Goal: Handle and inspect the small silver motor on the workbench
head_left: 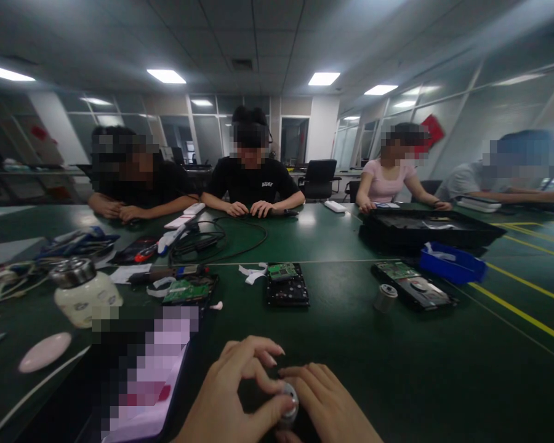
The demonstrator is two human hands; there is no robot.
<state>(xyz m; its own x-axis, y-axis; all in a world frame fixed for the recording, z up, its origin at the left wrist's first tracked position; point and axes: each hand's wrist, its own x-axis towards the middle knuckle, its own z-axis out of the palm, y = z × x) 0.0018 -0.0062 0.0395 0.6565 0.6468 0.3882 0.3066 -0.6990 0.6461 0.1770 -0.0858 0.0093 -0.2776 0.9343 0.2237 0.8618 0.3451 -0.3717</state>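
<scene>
Close to me at the bottom of the head view, a small silver metal cylinder (290, 403) stands between my two hands. The thumb and forefinger of my left hand (237, 394) pinch its top, while the other fingers arch above the table. My right hand (327, 400) curls around the cylinder's right side, its thumb partly cut off by the lower edge. The hands hide most of the cylinder's body. A similar metal cylinder (386, 298) stands farther off to the right, untouched.
Drive-like units with green circuit boards lie ahead: one left (189, 289), one central (288, 286), one right (415, 286). A blue bin (452, 263) and black tray (429, 229) sit right. Left are a jar (87, 295) and a lit screen (152, 375). Several people sit opposite.
</scene>
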